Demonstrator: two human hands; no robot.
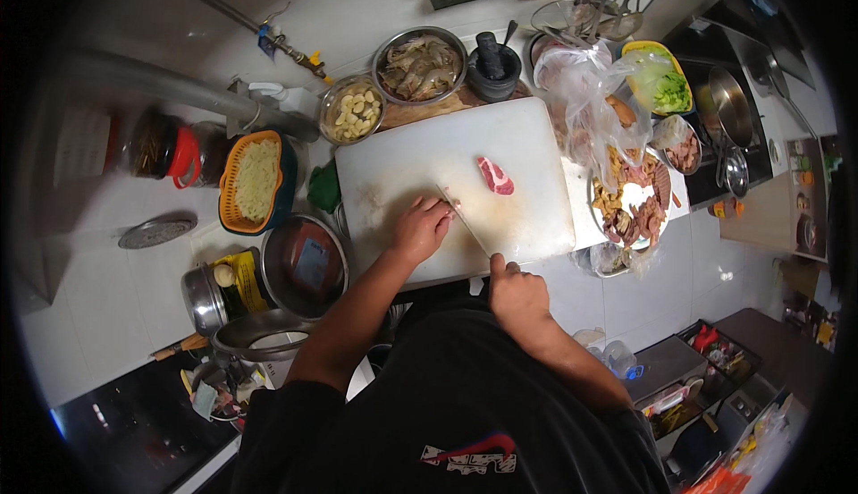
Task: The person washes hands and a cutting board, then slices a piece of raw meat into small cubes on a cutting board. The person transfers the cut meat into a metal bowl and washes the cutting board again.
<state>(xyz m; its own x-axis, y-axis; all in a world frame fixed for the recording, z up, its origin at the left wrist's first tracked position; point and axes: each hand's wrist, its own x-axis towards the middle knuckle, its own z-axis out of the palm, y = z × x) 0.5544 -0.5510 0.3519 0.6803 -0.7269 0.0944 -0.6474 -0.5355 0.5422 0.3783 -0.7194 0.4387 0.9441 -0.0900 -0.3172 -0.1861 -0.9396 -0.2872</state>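
On the white plastic cutting board (395,159) my left hand (423,227) rests with bent fingers on a small piece of meat (456,205), which its fingertips mostly hide. My right hand (519,293) is closed around the handle of a knife (469,226). The blade slants up and left across the board, its edge against the meat beside my left fingertips. Farther up and to the right, a slice of raw red meat with white fat (496,176) lies flat on the board, apart from both hands.
Behind the board stand a bowl of peeled garlic (355,115), a steel bowl of raw shrimp (420,65) and a stone mortar (495,68). An orange basket of shredded food (251,179) and a steel basin (305,266) are left. A plate of sliced meats (630,205) sits right, near plastic bags (590,105).
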